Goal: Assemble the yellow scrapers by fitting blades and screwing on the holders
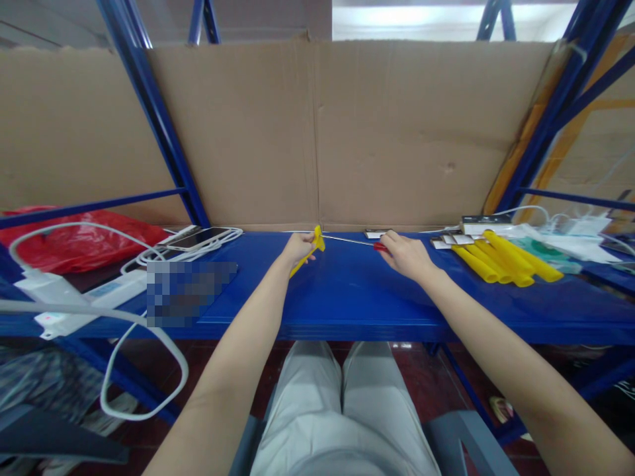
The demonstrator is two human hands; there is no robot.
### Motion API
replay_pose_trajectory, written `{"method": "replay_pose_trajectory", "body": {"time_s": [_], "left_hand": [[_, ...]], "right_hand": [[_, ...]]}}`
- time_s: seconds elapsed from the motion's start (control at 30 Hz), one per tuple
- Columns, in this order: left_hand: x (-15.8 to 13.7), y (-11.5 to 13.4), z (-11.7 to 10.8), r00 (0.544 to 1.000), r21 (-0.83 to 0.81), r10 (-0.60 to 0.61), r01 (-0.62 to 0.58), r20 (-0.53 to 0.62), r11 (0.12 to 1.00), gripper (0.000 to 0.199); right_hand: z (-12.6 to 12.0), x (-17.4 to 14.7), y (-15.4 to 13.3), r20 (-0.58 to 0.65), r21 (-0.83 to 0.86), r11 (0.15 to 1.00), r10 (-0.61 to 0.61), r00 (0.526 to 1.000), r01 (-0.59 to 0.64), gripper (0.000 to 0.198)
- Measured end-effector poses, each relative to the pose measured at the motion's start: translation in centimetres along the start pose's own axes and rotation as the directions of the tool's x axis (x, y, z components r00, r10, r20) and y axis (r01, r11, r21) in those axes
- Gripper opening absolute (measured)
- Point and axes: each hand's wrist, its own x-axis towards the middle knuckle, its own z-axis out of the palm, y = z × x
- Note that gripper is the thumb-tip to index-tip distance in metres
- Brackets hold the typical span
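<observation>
My left hand (298, 248) is closed around a yellow piece (318, 239), long and thin with a flared upper end; its exact kind I cannot make out. In my right hand (404, 254) is a red handle (380, 246), gripped by the fingers. A thin straight metal rod (350, 239) runs left from this handle, like a screwdriver's shaft, and its far end meets the yellow piece. Whether the rod goes into it or only touches it is too small to tell. Behind my right hand lies a small dark and white flat item (377, 233).
Several yellow tubes (506, 259) lie at the right of the blue tabletop (357, 284), with white and dark packets by them. At the left are a red plastic bag (94, 238), a white power strip (99, 301) and looped white cables. A cardboard panel (387, 139) stands behind.
</observation>
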Motion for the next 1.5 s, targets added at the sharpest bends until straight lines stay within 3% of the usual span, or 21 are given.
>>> {"method": "replay_pose_trajectory", "body": {"time_s": [0.23,0.4,0.57,0.7,0.97,1.2,1.5], "left_hand": [[0.26,-0.23,0.21,1.000,0.001,0.007,-0.007,-0.005,1.000,0.045],[0.09,-0.11,0.31,1.000,-0.010,0.010,-0.010,-0.014,1.000,0.045],[-0.15,0.06,0.22,1.000,-0.018,0.005,-0.005,-0.013,1.000,0.045],[-0.13,0.01,0.20,1.000,-0.003,0.007,-0.007,-0.008,1.000,0.043],[-0.10,0.00,0.21,1.000,0.009,0.005,-0.005,-0.009,1.000,0.043],[-0.22,0.10,0.17,1.000,-0.021,0.000,0.000,0.003,1.000,0.044],[0.04,-0.10,0.29,1.000,0.000,0.008,-0.008,0.001,1.000,0.043]], "right_hand": [[-0.07,0.10,-0.18,0.008,0.033,0.997,0.067,0.998,-0.068,0.045],[0.31,0.31,-0.38,0.053,0.083,0.988,0.123,0.991,-0.127,0.039],[0.45,0.20,-0.06,0.051,0.051,0.998,0.040,0.998,-0.043,0.028],[0.38,-0.02,0.28,-0.028,0.009,1.000,-0.004,1.000,0.004,0.025],[0.78,-0.14,0.55,-0.082,0.011,1.000,0.022,0.996,-0.021,0.036],[0.23,-0.12,0.17,-0.023,0.046,0.998,0.040,0.999,-0.039,0.034],[0.55,-0.15,0.54,-0.060,0.045,0.999,0.014,0.998,-0.011,0.032]]}}
